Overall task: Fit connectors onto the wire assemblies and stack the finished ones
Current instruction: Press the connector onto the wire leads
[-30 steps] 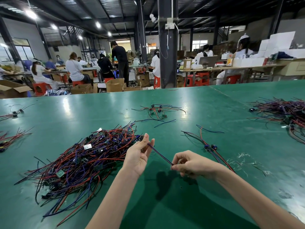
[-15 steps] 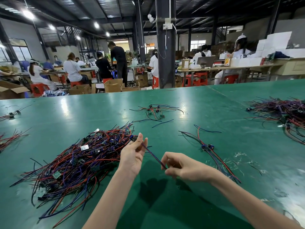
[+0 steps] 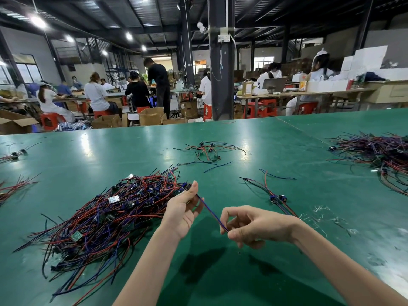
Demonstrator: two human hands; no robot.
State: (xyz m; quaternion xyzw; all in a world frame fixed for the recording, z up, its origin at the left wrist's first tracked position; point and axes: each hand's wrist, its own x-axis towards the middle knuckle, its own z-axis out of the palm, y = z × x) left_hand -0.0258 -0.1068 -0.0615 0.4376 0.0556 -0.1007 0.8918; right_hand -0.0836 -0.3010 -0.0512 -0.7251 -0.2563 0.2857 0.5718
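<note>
Green bench (image 3: 254, 138) lies under our hands, with a thin blue-and-red wire pair (image 3: 212, 214) stretched above it between them. Our left hand (image 3: 181, 214) pinches its upper end, our right hand (image 3: 254, 227) its lower end, beside the tangled red-and-blue wire heap (image 3: 106, 219).

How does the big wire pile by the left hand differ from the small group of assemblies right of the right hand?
The big wire pile is a dense, tangled heap; the small group of assemblies is only a few pieces, lying roughly side by side. The pile shows small circuit boards; in the group I see only dark blue connectors. Both hold red and blue wires and lie on the green table.
</note>
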